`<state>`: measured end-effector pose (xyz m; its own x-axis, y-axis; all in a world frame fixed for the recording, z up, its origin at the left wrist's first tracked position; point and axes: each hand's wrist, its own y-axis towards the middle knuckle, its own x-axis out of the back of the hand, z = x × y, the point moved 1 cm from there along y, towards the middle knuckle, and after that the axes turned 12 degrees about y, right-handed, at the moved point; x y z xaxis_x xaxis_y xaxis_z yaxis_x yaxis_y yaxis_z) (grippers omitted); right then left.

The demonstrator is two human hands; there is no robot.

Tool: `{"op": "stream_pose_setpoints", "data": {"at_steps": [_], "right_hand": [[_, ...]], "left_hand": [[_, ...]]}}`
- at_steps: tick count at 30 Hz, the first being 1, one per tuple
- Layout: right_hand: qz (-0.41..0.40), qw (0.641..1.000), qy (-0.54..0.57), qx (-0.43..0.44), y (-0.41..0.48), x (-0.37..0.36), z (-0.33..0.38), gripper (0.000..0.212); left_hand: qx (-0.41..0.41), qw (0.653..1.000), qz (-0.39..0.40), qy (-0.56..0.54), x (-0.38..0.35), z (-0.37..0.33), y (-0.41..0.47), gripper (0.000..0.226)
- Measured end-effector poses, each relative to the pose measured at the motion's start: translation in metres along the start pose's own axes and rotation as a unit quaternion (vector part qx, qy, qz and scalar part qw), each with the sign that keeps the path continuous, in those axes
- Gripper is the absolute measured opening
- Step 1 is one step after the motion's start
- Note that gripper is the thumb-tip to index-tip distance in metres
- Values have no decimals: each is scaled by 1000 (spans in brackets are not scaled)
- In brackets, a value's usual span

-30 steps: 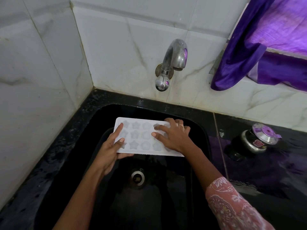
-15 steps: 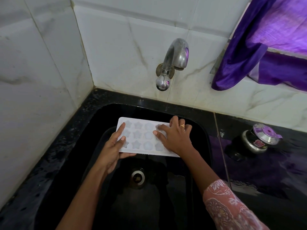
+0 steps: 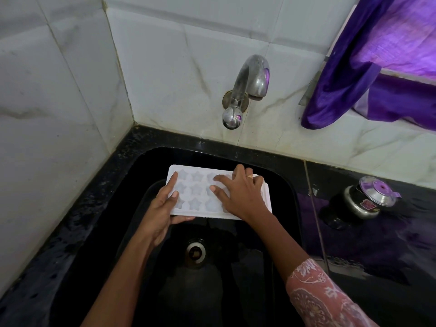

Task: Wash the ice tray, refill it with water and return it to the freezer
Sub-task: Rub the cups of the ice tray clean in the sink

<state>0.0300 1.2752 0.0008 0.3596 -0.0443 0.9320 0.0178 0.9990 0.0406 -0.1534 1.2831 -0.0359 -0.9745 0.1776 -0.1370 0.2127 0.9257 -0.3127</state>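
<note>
Over black sink (image 3: 291, 192), hands hold star-mould ice tray (image 3: 196, 190), writing illegible

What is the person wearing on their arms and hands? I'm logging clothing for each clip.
The right arm has a pink sleeve with a white floral and paisley print. The right hand wears a gold ring. The left hand and its forearm are bare: no sleeve or jewellery shows.
</note>
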Motion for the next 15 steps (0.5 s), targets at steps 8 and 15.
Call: {"op": "stream_pose_setpoints", "data": {"at_steps": [8,15], "right_hand": [[26,1000,6,-16,7,-8,8,43],[34,999,-7,-19,5,-3,1,40]], "left_hand": [[-5,1000,1,-7,-4,-2,-1,39],[-4,1000,-1,-11,-2,0,0,39]]}}
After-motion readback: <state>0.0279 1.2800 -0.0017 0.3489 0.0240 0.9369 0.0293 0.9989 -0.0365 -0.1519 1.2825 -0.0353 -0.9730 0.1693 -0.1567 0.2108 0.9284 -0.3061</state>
